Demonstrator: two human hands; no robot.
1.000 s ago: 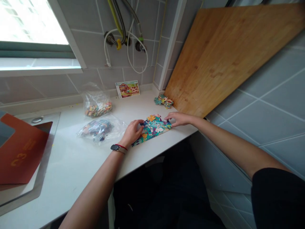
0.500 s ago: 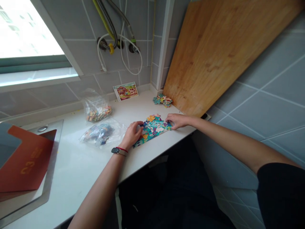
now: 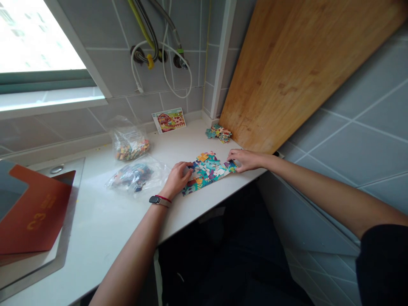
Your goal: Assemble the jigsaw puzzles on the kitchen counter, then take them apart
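A partly assembled jigsaw puzzle [image 3: 208, 171] in teal, white and purple lies near the counter's front edge, with an orange piece [image 3: 202, 157] resting loose-looking on its upper side. My left hand [image 3: 178, 178] is at the puzzle's left end, thumb and fingers curled onto its edge by a dark blue part. At the right end, my right hand [image 3: 244, 160] pinches a purple and teal puzzle piece [image 3: 232, 166]; the fingers partly cover it, and I cannot tell whether it is joined to the rest.
A small heap of loose pieces [image 3: 219, 133] lies by the leaning wooden board [image 3: 287, 72]. A picture card [image 3: 169, 120] leans against the wall. Two plastic bags of pieces, one upright [image 3: 130, 144] and one flat [image 3: 135, 176], sit left. An orange-red box [image 3: 41, 212] stands over the sink [image 3: 68, 238].
My right hand has moved slightly right, along with the piece in its fingers. The puzzle has shifted a little right, while my left hand stays nearly in place.
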